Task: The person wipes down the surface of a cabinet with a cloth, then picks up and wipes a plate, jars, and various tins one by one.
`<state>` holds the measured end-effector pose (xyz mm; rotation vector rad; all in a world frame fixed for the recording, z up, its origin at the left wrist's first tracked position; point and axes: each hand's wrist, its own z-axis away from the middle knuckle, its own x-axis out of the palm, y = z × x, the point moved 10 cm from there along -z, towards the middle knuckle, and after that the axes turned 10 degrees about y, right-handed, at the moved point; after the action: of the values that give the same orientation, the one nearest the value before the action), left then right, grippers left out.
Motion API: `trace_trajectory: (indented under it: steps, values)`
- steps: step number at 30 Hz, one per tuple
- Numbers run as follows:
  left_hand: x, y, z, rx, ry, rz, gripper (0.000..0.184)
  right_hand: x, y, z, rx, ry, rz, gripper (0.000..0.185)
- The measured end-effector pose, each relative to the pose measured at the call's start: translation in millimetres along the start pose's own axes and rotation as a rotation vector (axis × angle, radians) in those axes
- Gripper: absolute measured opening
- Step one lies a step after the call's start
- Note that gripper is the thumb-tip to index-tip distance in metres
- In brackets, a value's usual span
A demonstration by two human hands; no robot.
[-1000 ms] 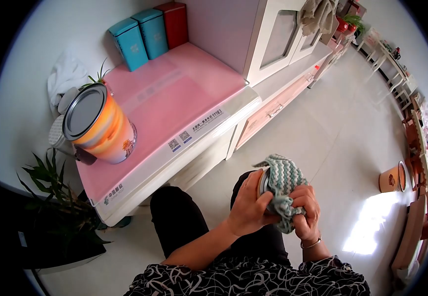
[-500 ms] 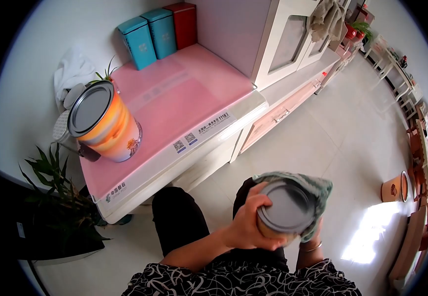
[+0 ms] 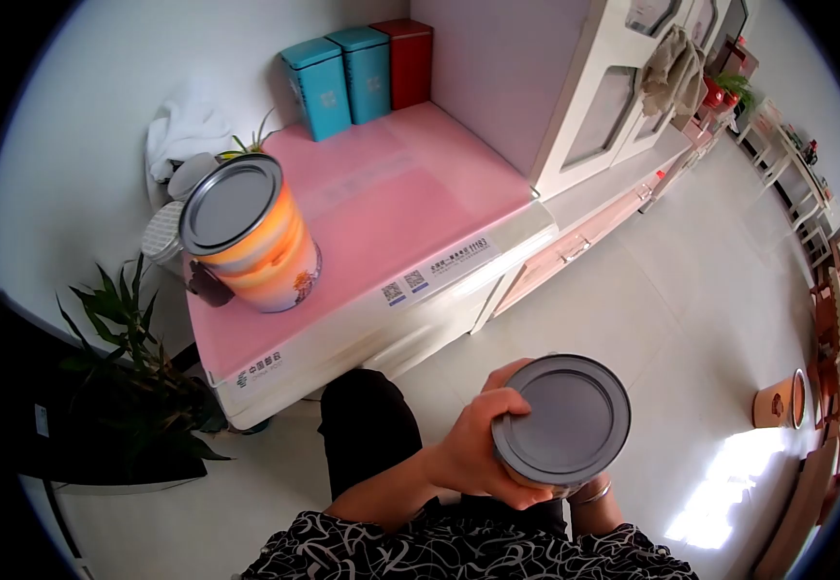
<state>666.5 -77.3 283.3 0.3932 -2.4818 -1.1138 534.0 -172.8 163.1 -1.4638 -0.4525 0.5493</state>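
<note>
Head view — left hand clamps tin beyond counter edge — can't tell right grip.

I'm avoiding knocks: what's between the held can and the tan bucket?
In the head view, only bare floor shows between the held can and the tan bucket.

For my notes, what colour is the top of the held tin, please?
The held tin's top is grey, best seen in the head view.

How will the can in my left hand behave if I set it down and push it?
The can probably feels stiff, since its grey end looks metallic. That smooth face may be slippery under your fingers. With its round outline, it would likely roll if it landed on its side.
</note>
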Motion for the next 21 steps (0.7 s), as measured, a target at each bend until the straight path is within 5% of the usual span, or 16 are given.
trace_trajectory:
  steps: [5,9,11,15,21]
  values:
    - [-11.0,10.4,-6.1,0.043,0.058,-0.105,0.065,6.5,3.0,5.4,-0.058,-0.012,0.153,0.04]
    - [-29.2,22.7,-13.7,0.145,0.114,-0.377,0.068,5.2,-15.3,14.1,0.155,0.046,-0.384,0.033]
    - [-30.2,40.1,-17.0,0.244,0.166,-0.322,0.073,9.0,-24.5,14.5,0.188,0.037,-0.382,0.033]
    - [-25.6,58.9,-20.4,0.345,0.104,-0.474,0.078,12.7,-50.7,2.6,-0.02,0.0,0.103,0.032]
    - [-39.7,93.7,-16.7,0.425,0.189,-0.588,0.08,40.1,-72.8,-0.9,-0.086,-0.109,0.091,0.034]
